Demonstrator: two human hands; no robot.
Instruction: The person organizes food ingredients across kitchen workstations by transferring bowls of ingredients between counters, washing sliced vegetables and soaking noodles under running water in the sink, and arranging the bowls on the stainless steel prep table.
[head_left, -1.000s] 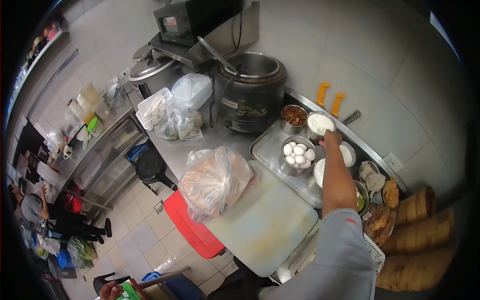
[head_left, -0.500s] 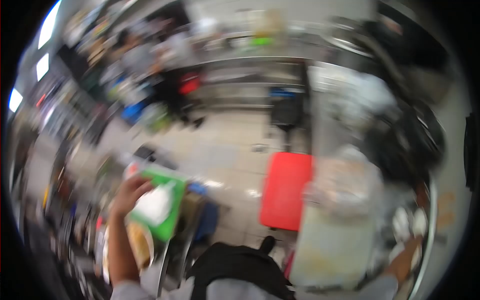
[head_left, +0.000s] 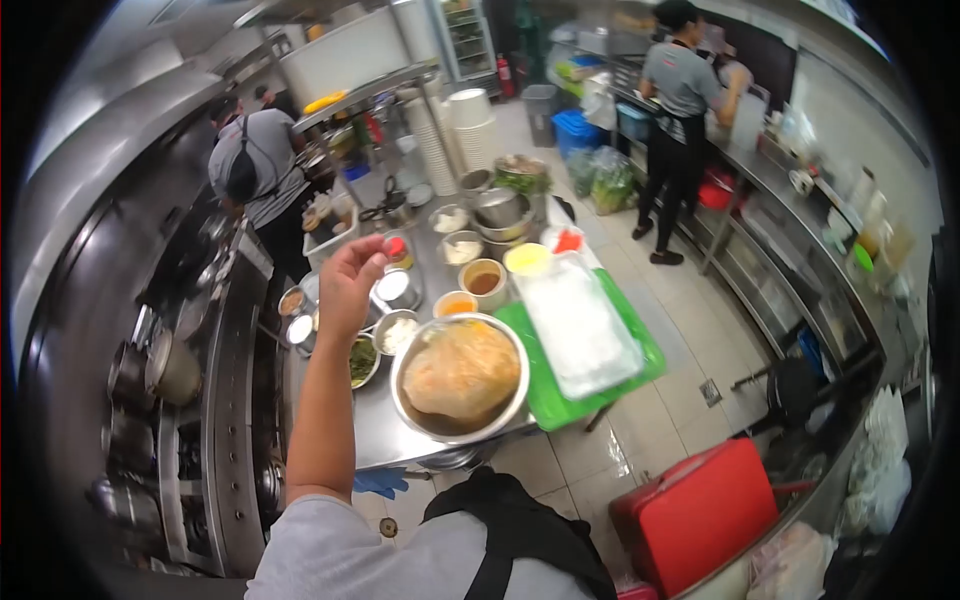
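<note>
1. Jar [head_left: 402,260], red cap [head_left: 396,246] on, apparently stands on the desk [head_left: 372,428], just beside the left hand [head_left: 348,288].
2. Its fingers [head_left: 371,247] are curled; any grip cannot be told.
3. Bowl [head_left: 440,435] already holds a bag [head_left: 460,368].

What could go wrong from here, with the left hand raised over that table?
The left hand appears close to the red-capped bottle, so a careless move might knock it over. The green board, carrying a white tray, seems to jut past the edge of the table; a bump might tip it. The large bowl sits near an edge too and could be nudged off.
</note>
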